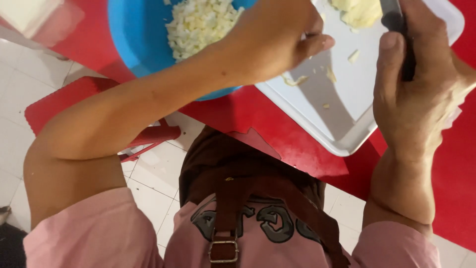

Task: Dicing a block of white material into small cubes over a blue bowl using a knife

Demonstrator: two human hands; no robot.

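Red table [297, 144]: glossy surface filling the upper and right field, its near edge running diagonally from upper left to lower right. Red plastic stool [64, 99]: textured seat at left, below the table edge, with a red leg or rail [153, 136] beside it. White tiled floor [148, 173]: square tiles with dark grout lines, visible at left and beneath the table edge. Pale translucent object [34, 17]: upper left corner on the table, blurred, kind not discernible. Pink shirt [89, 233]: bottom of the field. Brown apron [233, 168]: worn over the shirt, strap fastened with a metal buckle [223, 250].
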